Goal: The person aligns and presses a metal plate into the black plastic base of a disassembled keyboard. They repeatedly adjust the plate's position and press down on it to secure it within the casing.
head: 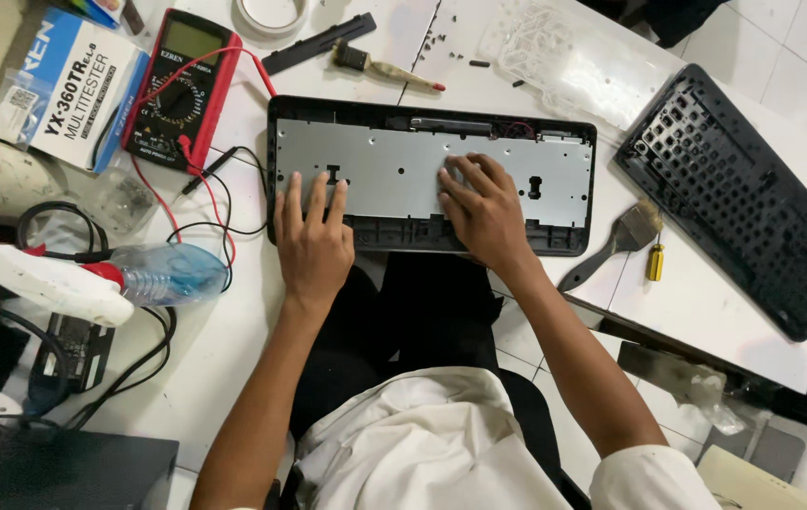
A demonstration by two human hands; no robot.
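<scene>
- Grey metal backplate [394,170] sits bare in your opened keyboard base [432,236], key frame [734,189] already off.
- Left hand [314,241] flat, fingers apart; right hand [484,212] fingertips press together on it.

We read this as a small electronics repair workshop. Evidence: a white counter [233,321] crowded with bench tools, namely a red digital multimeter [181,87] with red and black test leads, a boxed tester [73,90], two paint brushes [386,68] [611,247], a yellow-handled screwdriver [655,262] and loose screws [436,40]. An opened keyboard base [432,175] shows its bare metal plate; the removed black key frame [739,194] lies apart. Tiled floor below.
</scene>
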